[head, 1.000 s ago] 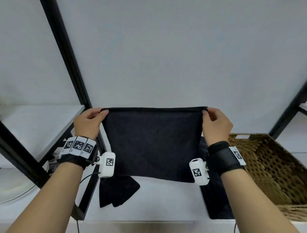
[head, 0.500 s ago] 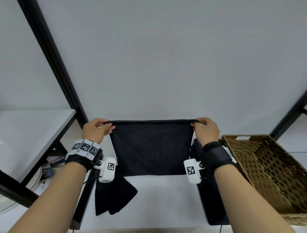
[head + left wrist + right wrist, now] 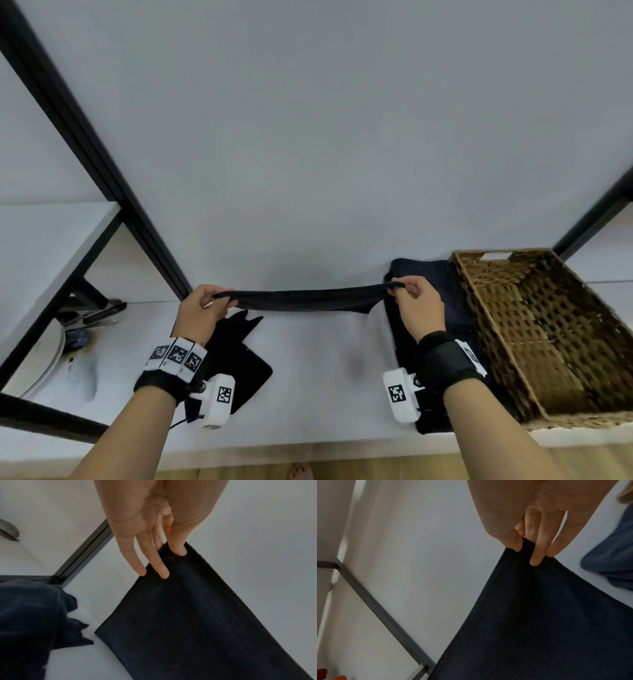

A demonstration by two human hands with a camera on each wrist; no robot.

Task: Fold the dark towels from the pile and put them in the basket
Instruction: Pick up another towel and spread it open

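The left hand [image 3: 200, 313] and the right hand [image 3: 416, 306] each pinched one top corner of a dark towel [image 3: 308, 299], which stretched between them as a thin, slightly sagging band in the head view. In the left wrist view the thumb [image 3: 177, 546] pressed the corner of the towel [image 3: 197, 615] against the fingers [image 3: 154, 561], and the cloth spread away below the hand, its stitched hem plain along both edges. The right wrist view showed the same kind of grip — thumb [image 3: 510, 539] on one side of the cloth, fingers [image 3: 537, 550] on the other — with the towel [image 3: 547, 615] hanging wide beneath it. The towel was held over the white table [image 3: 318, 370], clear of its top, about midway between two other heaps of dark cloth. A crumpled pile [image 3: 239, 363] lay on the table under the left wrist, while a folded stack [image 3: 448, 308] lay under the right hand, just beside the basket [image 3: 548, 329]. The wicker basket stood at the right end of the table, and no towel showed inside it. A black frame post [image 3: 102, 164] slanted up on the left, and white plates [image 3: 44, 359] sat low at the far left.
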